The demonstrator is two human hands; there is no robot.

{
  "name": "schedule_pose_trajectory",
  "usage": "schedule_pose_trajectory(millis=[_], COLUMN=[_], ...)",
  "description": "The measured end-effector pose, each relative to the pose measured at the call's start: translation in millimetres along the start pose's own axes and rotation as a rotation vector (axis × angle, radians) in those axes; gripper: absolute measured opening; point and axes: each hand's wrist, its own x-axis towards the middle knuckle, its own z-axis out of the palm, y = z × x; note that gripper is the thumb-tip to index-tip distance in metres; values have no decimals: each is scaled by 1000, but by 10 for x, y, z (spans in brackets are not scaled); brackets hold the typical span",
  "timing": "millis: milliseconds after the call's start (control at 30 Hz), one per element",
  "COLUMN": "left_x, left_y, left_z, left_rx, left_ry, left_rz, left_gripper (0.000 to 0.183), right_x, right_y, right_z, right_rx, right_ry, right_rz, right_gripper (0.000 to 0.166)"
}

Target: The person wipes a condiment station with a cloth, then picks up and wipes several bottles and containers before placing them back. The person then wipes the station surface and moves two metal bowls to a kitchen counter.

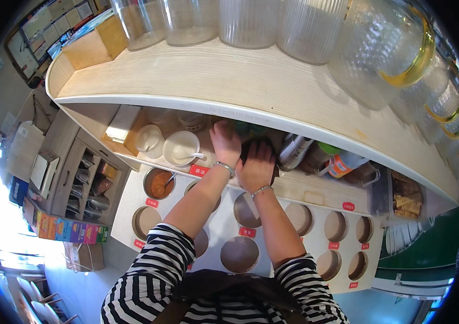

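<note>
Both of my hands reach into the low compartment under a wooden shelf. My left hand [225, 141] is near its back, fingers bent and fingertips partly hidden, close to a green item [249, 127] in shadow. Beside it, my right hand [257, 164] lies over a dark, soft-looking item [272, 148], which the hand mostly covers; its grip on this item is unclear. Left of my hands sit a white bowl [178, 143] with a white spoon [192, 156] and a tub [149, 141]. A metal flask [293, 150] stands right of my right hand.
The shelf board [197, 77] overhangs my hands and carries glass jars [249, 24]. Below, a white counter [213, 231] has round holes; one holds a metal pot of reddish-brown seasoning [159, 183] with a spoon. Bottles [341, 164] and a dark bin [383, 188] stand right.
</note>
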Motion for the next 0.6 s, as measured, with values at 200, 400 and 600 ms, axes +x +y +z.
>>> schedule_pose_trajectory(millis=[200, 400, 600], left_x=[-368, -654, -704], left_y=[475, 1134, 1053], left_z=[-173, 134, 252], left_rx=[-181, -214, -238], left_ry=[-170, -461, -487], left_rz=[150, 188, 51], left_gripper=[45, 92, 73], right_x=[-177, -821, -1099], right_y=[81, 506, 1181], right_z=[-128, -317, -803], right_rx=[58, 172, 48], right_ry=[-56, -57, -108], right_rz=[-111, -308, -99], right_gripper=[67, 56, 59])
